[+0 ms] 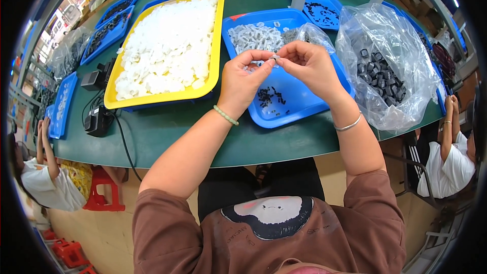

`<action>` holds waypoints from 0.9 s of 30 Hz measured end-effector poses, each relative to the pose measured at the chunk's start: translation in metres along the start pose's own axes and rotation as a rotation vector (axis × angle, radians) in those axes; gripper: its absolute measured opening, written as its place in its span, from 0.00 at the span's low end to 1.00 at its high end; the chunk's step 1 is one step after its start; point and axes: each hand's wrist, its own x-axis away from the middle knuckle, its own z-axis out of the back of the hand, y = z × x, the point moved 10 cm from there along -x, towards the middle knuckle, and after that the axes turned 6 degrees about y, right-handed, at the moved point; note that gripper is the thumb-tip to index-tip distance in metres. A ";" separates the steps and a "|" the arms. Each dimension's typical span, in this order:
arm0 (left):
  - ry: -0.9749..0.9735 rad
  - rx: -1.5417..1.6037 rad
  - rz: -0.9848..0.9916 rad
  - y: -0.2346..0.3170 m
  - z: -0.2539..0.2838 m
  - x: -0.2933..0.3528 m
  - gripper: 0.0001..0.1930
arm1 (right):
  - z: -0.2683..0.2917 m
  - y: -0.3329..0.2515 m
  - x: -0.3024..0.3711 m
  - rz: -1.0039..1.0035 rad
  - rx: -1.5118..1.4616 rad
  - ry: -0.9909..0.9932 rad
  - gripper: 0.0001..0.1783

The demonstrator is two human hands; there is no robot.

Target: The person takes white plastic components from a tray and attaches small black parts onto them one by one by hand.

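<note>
Over the blue tray (pixel 302 94) my two hands meet fingertip to fingertip. Thumb and forefinger of my left hand (pixel 238 78) pinch a small pale plastic piece (pixel 274 58), and my right hand (pixel 317 71) grips it from the other side. Its exact kind is too small to tell. A little white-and-blue bit shows inside the curled fingers of my left hand. Behind the hands, many translucent grey-white plastic parts (pixel 253 36) fill the tray's far side. Tiny black parts (pixel 271 99) lie in its near left portion, below my fingers.
On the left stands a yellow tray (pixel 215 71) heaped with white pieces. A clear plastic bag (pixel 413 78) of black square caps (pixel 380 78) sits on the right. Black adapters (pixel 96 122) with a cable lie at left. Other people sit at both sides of the green table (pixel 167 142).
</note>
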 end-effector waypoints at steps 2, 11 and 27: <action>0.019 0.006 -0.027 0.002 0.000 0.000 0.08 | -0.002 -0.001 0.001 0.007 0.029 -0.002 0.07; -0.049 0.031 -0.025 -0.003 -0.007 0.002 0.07 | -0.002 -0.023 0.008 0.189 0.211 0.057 0.07; 0.047 0.139 0.165 -0.008 -0.001 -0.002 0.09 | 0.069 0.045 -0.022 0.146 0.941 0.192 0.08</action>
